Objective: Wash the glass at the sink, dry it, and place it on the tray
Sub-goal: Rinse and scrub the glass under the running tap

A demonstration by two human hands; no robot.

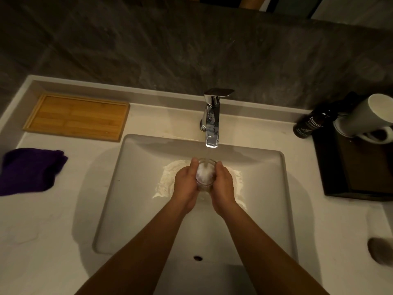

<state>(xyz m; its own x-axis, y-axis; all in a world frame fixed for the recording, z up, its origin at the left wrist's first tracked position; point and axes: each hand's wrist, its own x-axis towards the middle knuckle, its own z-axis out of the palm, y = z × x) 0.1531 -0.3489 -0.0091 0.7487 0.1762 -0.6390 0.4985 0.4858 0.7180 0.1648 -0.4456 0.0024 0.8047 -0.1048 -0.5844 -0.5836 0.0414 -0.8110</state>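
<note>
A clear glass [205,173] is held upright over the middle of the white sink [131,188], directly under the chrome tap [212,120]. Water runs from the spout into the glass and froths inside it. My left hand [185,184] wraps its left side and my right hand [223,186] wraps its right side, so most of the glass wall is hidden. Foamy water spreads on the basin floor behind my hands. A wooden tray [77,116] lies on the counter at the back left. A purple cloth [29,170] lies crumpled at the left edge.
A dark soap bottle [309,124] and a white mug [368,118] stand at the back right, the mug on a black tray [357,167]. A grey round object [380,250] lies at the right edge. A dark stone wall rises behind the counter.
</note>
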